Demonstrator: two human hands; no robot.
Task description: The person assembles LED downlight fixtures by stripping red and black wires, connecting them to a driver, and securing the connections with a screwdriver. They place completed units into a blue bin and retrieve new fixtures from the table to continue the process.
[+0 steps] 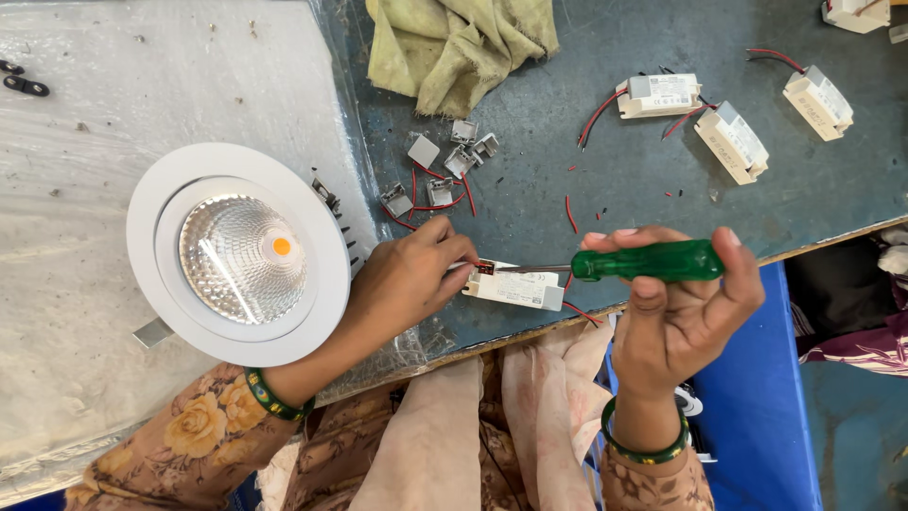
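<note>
Right hand [681,312] is palm up, fingers curled shut around the green handle of a screwdriver [648,262]; the shaft runs left, tip at the end of a small white driver box [515,288]. Left hand [407,279] is pressed down on that box's left end, fingertips pinched together at the terminal where the screwdriver tip meets it; whether it grips a wire there cannot be told. The box lies flat on the dark blue table [643,180], close to the near edge, with red wires coming out of its right end. Both wrists wear green bangles.

Just left of the left hand, a round white downlight [238,254] lies face up on plastic sheet [113,114], reflector and amber LED showing. Above the hands: a cluster of small grey metal clips [445,161] with red wire offcuts. Further up, a crumpled yellowish cloth [459,43]. Upper right, well apart: three more white driver boxes [733,142] with red and black leads. Blue surface sits below the table edge at right.
</note>
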